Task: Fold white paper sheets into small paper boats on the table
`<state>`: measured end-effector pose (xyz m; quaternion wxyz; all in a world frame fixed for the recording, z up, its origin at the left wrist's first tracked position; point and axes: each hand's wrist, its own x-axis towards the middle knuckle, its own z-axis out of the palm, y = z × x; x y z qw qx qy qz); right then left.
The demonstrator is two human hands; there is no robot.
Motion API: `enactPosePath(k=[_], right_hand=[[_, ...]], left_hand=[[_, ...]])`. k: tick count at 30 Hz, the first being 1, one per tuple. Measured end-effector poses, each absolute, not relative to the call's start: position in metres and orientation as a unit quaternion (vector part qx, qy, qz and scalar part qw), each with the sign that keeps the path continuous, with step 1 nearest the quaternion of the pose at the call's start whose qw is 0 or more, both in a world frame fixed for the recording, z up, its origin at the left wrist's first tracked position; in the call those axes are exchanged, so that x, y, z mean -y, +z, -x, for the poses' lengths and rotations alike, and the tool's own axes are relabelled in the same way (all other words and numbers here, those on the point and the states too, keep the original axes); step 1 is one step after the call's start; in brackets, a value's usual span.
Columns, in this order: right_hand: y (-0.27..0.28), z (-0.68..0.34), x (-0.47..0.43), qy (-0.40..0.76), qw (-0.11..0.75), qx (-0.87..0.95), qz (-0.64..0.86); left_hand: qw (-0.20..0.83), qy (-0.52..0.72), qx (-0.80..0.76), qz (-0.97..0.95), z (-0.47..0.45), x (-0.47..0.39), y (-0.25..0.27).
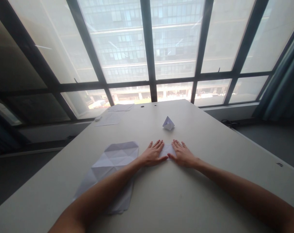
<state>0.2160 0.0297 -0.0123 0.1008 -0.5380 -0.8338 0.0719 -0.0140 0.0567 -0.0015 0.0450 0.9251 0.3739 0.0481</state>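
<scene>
A small piece of folded white paper point(166, 149) lies flat on the table, partly covered by both hands. My left hand point(153, 153) presses on its left side, palm down, with the fingers stretched out. On the right side, my right hand point(183, 153) rests the same way, fingers spread. The two thumbs almost meet at the paper's near edge. Just beyond the hands stands a folded paper shape point(168, 123) with a pointed top. Creased white sheets point(118, 158) lie to the left, partly hidden under my left forearm.
The white table point(210, 204) stretches away to large framed windows point(127, 42). More papers point(108, 119) lie at its far left, beside a small white object point(98, 118). A curtain point(280, 84) hangs at the right, and dark cables point(230, 123) sit past the table's right edge.
</scene>
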Motion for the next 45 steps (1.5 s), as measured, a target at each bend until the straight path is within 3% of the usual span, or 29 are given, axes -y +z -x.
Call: enactPosePath(k=[17, 24, 32, 45], right_hand=[[-0.013, -0.215, -0.027, 0.087, 0.117, 0.81, 0.568], [-0.006, -0.215, -0.025, 0.029, 0.165, 0.845, 0.508], [-0.003, -0.218, -0.026, 0.088, 0.192, 0.869, 0.448], [0.0, -0.222, -0.029, 0.07, 0.222, 0.872, 0.43]], left_hand=[[0.069, 0.056, -0.368, -0.926, 0.015, -0.055, 0.003], [0.101, 0.096, -0.339, -0.93, 0.017, -0.055, 0.005], [0.101, 0.151, -0.35, -0.919, 0.013, -0.05, 0.008], [0.141, 0.2, -0.367, -0.898, 0.015, -0.061, 0.0]])
